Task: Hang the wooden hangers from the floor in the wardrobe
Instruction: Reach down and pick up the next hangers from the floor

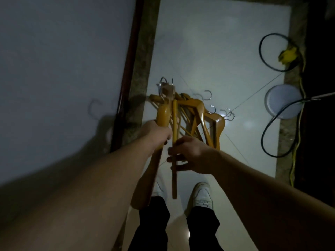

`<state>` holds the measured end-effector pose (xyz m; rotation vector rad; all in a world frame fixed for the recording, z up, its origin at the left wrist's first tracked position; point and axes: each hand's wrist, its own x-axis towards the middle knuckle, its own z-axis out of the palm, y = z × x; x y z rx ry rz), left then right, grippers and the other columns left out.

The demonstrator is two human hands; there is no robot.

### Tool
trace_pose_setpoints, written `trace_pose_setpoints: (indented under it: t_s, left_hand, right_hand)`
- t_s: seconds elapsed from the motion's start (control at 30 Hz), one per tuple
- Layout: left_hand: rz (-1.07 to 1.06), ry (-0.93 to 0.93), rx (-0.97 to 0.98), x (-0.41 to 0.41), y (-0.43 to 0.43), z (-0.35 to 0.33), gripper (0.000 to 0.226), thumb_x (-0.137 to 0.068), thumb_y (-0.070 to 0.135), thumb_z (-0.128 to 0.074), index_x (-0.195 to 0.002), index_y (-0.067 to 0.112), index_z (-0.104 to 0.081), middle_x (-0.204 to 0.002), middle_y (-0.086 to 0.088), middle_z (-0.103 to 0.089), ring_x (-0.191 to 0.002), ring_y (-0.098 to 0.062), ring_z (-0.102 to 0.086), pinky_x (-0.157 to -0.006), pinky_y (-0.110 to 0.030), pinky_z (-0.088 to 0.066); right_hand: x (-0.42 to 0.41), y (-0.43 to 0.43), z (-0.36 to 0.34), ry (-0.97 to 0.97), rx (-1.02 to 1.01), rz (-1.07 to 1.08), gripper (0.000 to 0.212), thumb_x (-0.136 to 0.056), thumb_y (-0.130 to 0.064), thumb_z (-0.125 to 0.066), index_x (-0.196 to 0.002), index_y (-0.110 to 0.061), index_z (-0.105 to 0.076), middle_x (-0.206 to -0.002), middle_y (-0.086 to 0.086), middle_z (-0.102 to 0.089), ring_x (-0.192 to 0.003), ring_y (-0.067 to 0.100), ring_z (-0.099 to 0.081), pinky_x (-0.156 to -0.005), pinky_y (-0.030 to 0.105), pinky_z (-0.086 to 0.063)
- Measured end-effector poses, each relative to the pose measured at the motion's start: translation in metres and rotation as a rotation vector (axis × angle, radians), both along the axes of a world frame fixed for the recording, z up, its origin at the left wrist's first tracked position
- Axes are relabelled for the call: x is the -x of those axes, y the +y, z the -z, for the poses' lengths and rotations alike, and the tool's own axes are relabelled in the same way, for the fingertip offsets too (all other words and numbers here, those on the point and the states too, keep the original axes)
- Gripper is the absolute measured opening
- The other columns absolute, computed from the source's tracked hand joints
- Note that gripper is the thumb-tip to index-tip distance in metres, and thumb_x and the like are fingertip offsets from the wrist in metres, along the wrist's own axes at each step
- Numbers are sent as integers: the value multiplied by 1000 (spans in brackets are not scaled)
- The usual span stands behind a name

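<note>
I look straight down in dim light. My left hand (156, 132) is closed around the thick shoulder of a wooden hanger (163, 113), held upright with its metal hook at the top. My right hand (188, 154) grips the straight bottom bar (174, 160) of the same held bundle; whether it is one hanger or two I cannot tell. On the white tile floor just beyond lies a pile of several more wooden hangers (203, 120), their metal hooks (228, 114) pointing right.
A pale wall or wardrobe panel (59, 69) with a dark wooden edge (127, 73) fills the left. A black cable (268, 53), a yellow cord (297, 134) with a plug, and a white round lid (282, 101) lie at the right. My white shoes (202, 194) stand below.
</note>
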<state>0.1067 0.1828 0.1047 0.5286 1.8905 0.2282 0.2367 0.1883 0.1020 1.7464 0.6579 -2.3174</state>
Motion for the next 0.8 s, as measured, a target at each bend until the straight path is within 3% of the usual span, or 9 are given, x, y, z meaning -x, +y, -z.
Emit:
trace_pose_setpoints:
  t_s: [0.1, 0.2, 0.3, 0.37, 0.53, 0.6, 0.73, 0.8]
  left_hand:
    - [41, 26, -7, -6, 2, -46, 12, -85, 6, -61, -81, 16, -55, -84, -7, -67, -75, -18, -67, -68, -33, -55]
    - [48, 27, -25, -12, 7, -102, 16, -87, 4, -59, -80, 16, -51, -86, -10, -67, -70, -15, -64, -56, -25, -49]
    - [27, -2, -73, -17, 15, -165, 12, -88, 5, -58, -80, 12, -52, -71, -7, -62, -59, -14, -59, -50, -23, -49]
    - [21, -40, -67, -24, 16, -195, 11, -90, 6, -57, -84, 11, -49, -69, -5, -58, -58, -15, -58, -48, -23, -48]
    - [20, -75, -144, -47, 51, -293, 17, -91, 16, -59, -85, 18, -43, -82, -10, -57, -72, -24, -63, -73, -42, -60]
    - [50, -33, -219, -57, 74, -346, 26, -93, 20, -59, -77, 19, -38, -81, -6, -52, -73, -19, -59, -80, -38, -56]
    - [-24, -98, -381, -67, 106, -440, 18, -97, 17, -57, -87, 7, -46, -72, -7, -53, -61, -18, -58, -60, -33, -52]
    - [-58, -170, -482, -69, 116, -482, 19, -97, 14, -59, -83, 4, -51, -63, -6, -52, -51, -18, -55, -58, -33, -48]
  right_hand:
    - [-13, 4, -45, -84, -23, 74, 9, -98, -2, -53, -105, 0, -60, -107, 19, -66, -95, 28, -68, -81, 40, -61]
    - [-29, 10, -93, -239, -166, 83, 12, -97, -3, -47, -95, 3, -58, -85, 17, -58, -66, 22, -58, -56, 30, -54]
    - [-42, 21, -155, -333, -322, 48, 15, -95, -2, -45, -83, -3, -53, -62, 10, -46, -44, 17, -44, -38, 23, -39]
    - [-47, 25, -185, -332, -376, 46, 14, -97, -4, -48, -84, -4, -54, -62, 8, -45, -45, 16, -43, -33, 18, -35]
    - [-54, 57, -298, -341, -437, 79, 24, -94, -17, -55, -72, -8, -59, -59, 6, -50, -47, 17, -46, -48, 29, -39]
    - [-59, 73, -353, -263, -472, 122, 24, -99, -17, -54, -77, -8, -56, -63, 5, -49, -47, 14, -45, -47, 28, -38]
    - [-72, 100, -441, -182, -626, 197, 18, -101, -21, -53, -95, -4, -56, -70, 5, -49, -48, 12, -41, -43, 25, -33]
    - [-82, 110, -480, -177, -707, 231, 17, -99, -18, -54, -94, -2, -57, -69, 6, -49, -46, 13, -40, -42, 25, -32]
